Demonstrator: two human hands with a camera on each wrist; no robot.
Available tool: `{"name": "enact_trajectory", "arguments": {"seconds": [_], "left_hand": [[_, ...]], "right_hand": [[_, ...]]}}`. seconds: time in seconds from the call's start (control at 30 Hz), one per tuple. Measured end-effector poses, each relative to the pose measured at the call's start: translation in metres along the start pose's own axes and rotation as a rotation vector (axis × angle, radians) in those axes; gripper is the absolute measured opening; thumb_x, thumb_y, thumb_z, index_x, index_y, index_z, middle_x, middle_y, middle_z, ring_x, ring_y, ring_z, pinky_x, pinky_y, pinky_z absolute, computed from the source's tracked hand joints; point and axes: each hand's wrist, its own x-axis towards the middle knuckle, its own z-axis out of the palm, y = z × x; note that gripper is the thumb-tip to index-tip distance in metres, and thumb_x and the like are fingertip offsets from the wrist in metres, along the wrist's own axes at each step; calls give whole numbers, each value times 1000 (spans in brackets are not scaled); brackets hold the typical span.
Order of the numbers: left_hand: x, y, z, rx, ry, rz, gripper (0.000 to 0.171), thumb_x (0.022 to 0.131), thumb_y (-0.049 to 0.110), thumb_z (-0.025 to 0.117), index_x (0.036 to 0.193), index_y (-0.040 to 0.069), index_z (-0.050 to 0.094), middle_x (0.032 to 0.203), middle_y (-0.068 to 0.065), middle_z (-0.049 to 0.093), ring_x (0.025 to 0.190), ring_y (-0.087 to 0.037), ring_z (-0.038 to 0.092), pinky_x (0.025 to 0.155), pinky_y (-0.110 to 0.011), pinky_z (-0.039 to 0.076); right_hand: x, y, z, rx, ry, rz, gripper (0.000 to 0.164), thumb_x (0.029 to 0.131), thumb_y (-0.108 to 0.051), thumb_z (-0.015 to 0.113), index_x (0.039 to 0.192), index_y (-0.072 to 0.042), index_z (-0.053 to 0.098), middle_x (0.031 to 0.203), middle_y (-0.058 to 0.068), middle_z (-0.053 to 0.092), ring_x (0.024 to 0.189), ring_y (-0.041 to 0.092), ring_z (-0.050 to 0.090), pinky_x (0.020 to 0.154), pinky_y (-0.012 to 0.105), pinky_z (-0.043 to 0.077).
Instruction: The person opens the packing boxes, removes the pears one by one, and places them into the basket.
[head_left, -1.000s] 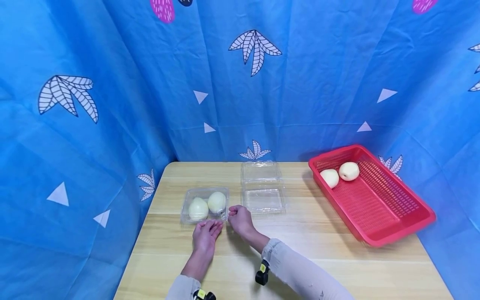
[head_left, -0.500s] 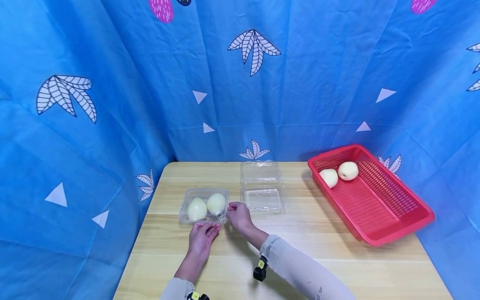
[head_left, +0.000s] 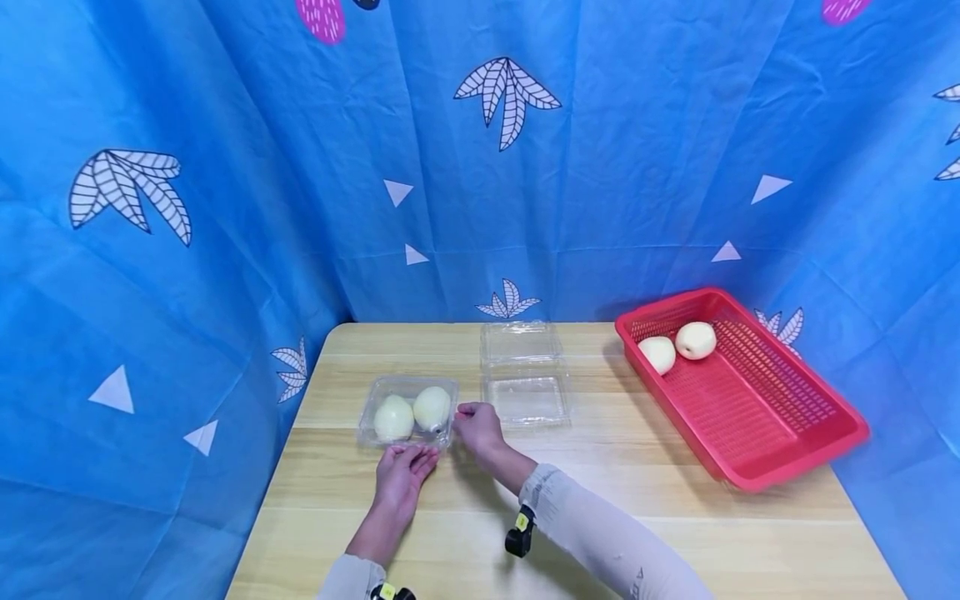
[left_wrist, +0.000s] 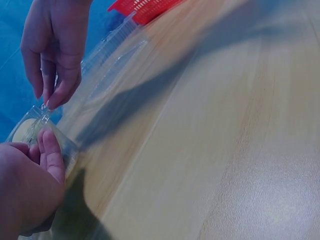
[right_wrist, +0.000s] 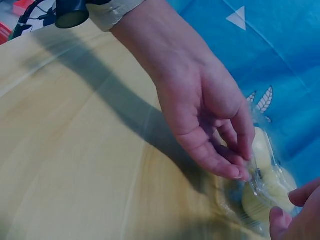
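A closed clear plastic clamshell box (head_left: 410,384) sits toward the left of the table with two pale pears (head_left: 393,419) inside. My left hand (head_left: 401,482) is at its front edge, thumb and fingers pinching the rim. At the front right corner, my right hand (head_left: 482,433) pinches the same rim between thumb and fingertips. In the right wrist view, those right fingertips (right_wrist: 241,172) meet the lid's edge beside the pears (right_wrist: 265,195). The left wrist view has both hands close together at the box's edge, the right hand (left_wrist: 57,55) above the left hand (left_wrist: 32,180).
A second clamshell box (head_left: 527,400) lies open behind my right hand. On the right stands a red plastic basket (head_left: 757,417) with two more pale pears (head_left: 696,341) at its far end. A blue patterned curtain (head_left: 600,167) surrounds the wooden table (head_left: 600,483) at the back and sides.
Both hands have shifted slightly left along the rim of the box, the right one also a little farther back. The box and pears have barely moved.
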Motion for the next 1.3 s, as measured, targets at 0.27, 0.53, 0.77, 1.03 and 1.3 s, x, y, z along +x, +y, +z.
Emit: {"name": "enact_trajectory", "arguments": {"seconds": [0.27, 0.53, 0.77, 1.03, 1.3], "left_hand": [[3, 1, -1, -6, 8, 1, 13, 103, 2, 55, 106, 5, 43, 92, -6, 66, 87, -17, 74, 89, -32, 63], [2, 0, 0, 4, 7, -2, 13, 104, 2, 53, 112, 1, 42, 94, -6, 66, 89, -17, 74, 92, -32, 62], [1, -1, 2, -7, 21, 16, 12, 104, 1, 53, 112, 1, 43, 95, -8, 66, 88, -18, 73, 92, -32, 62], [2, -3, 4, -23, 19, 22, 13, 103, 1, 55, 110, 2, 43, 94, -7, 64, 87, -18, 73, 92, -32, 62], [-1, -2, 6, -13, 23, 27, 11, 104, 3, 55, 106, 6, 45, 97, -8, 63, 89, -19, 73, 95, -33, 61]], "right_hand": [[4, -1, 1, 47, -6, 24, 33, 88, 6, 66, 121, 11, 67, 114, 26, 73, 97, 34, 74, 89, 36, 62], [5, -2, -1, 34, -39, 53, 36, 78, 11, 67, 114, 10, 70, 110, 24, 74, 93, 33, 75, 85, 35, 63], [7, 1, 0, 34, -64, 67, 34, 78, 12, 68, 112, 9, 71, 109, 23, 74, 92, 33, 74, 92, 44, 62], [9, 3, -2, -19, -133, 73, 28, 83, 12, 63, 110, 9, 69, 109, 21, 72, 87, 25, 71, 90, 41, 62], [8, 4, -2, 15, -164, 109, 20, 88, 12, 61, 106, 7, 67, 103, 18, 70, 80, 20, 67, 89, 42, 62]]}}
